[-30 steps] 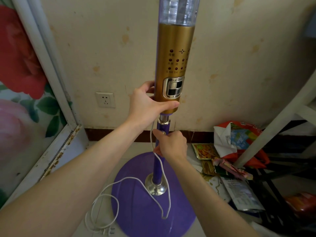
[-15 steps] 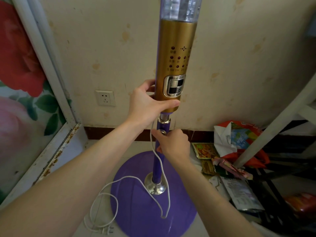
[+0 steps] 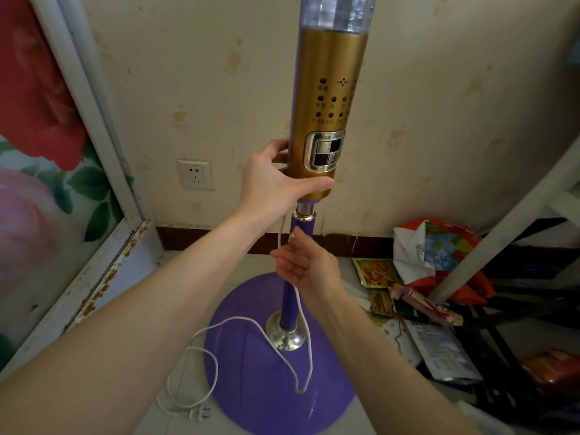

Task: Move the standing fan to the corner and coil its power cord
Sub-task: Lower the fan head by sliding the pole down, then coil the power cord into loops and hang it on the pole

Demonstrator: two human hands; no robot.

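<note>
Standing fan (image 3: pixel 329 89) upright on its round purple base (image 3: pixel 251 372), close to the wall, just right of the wall socket (image 3: pixel 195 174). I log the left hand (image 3: pixel 270 186) unchanged, clamped round the foot of the gold column. The right hand (image 3: pixel 304 265) has let go of the purple pole (image 3: pixel 288 309) since half a second ago; it is now palm-up, fingers slack, beside it. The white power cord (image 3: pixel 306 324) drops past those fingers, and I cannot confirm contact. Plug (image 3: pixel 201 414) on the tiles.
</note>
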